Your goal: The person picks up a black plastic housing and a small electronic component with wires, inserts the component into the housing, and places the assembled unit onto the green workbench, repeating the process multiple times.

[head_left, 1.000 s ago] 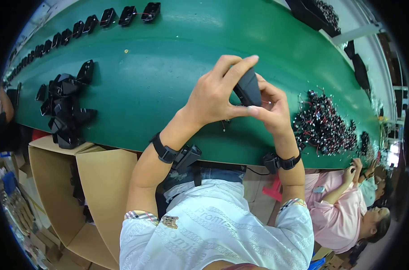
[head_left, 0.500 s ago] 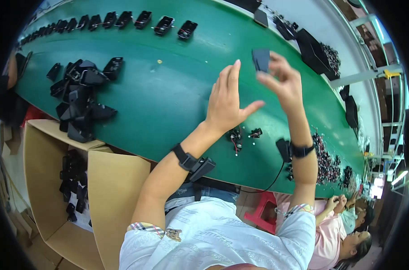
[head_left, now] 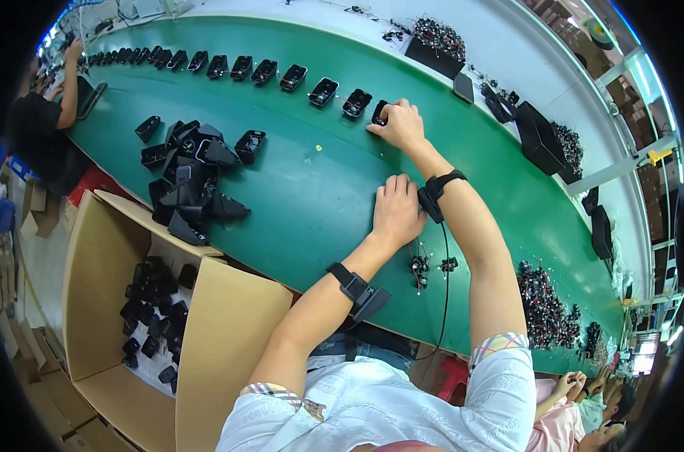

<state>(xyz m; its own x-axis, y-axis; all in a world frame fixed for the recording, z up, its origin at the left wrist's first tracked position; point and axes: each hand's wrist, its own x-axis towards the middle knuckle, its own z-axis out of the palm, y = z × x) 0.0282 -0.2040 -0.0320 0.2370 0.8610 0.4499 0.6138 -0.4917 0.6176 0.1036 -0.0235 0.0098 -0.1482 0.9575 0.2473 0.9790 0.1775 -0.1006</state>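
Observation:
My right hand (head_left: 402, 126) is closed on a small black plastic housing (head_left: 379, 113), with thumb and fingers on its near side. The housing is at the near end of a long curved row of similar open housings (head_left: 324, 92) on the green table (head_left: 297, 196). Nearer to me, my left hand (head_left: 397, 212) rests palm down on the table with its fingers bent and together; whatever lies under them is hidden. Just below it are two small clusters of wired parts (head_left: 419, 271). Both wrists wear black straps with small boxes.
A heap of black housings (head_left: 195, 169) lies on the left of the table. Below it stands an open cardboard box (head_left: 229, 354) with black parts inside. Wired parts (head_left: 545, 309) are piled at right. Black bins (head_left: 539, 135) line the far edge. Other people sit at both ends.
My right hand has carried the dark housing to the row's end and set it against the table. My left hand, spread before, has lowered and its fingers have bent. The view has shifted.

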